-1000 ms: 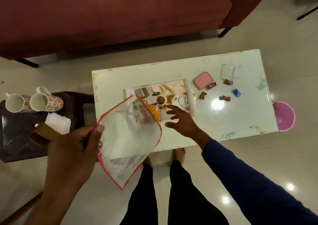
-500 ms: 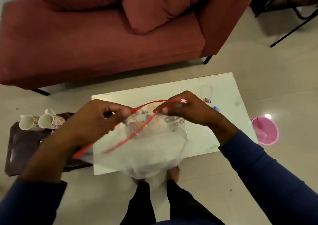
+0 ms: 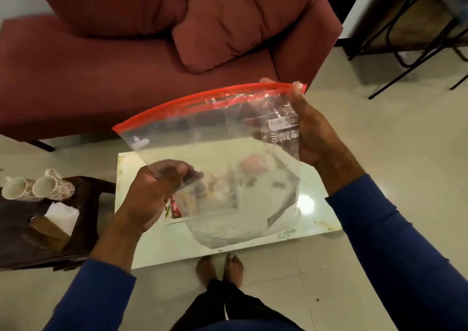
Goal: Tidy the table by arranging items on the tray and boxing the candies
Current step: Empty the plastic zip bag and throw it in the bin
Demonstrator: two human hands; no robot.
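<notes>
Since the earlier frame both hands have lifted the clear zip bag (image 3: 222,158) upright above the tabletop (image 3: 314,219), right hand (image 3: 314,138) gripping its red-sealed corner, left hand (image 3: 154,194) pinching its lower edge; I judge it should be laid flat, clear of the tray.

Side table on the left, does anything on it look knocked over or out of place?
Yes. The two floral mugs lie tipped on their sides on the dark side table, mouths facing the camera, rather than standing upright. Beside them sit a white napkin and a brown box; nothing looks spilled.
</notes>
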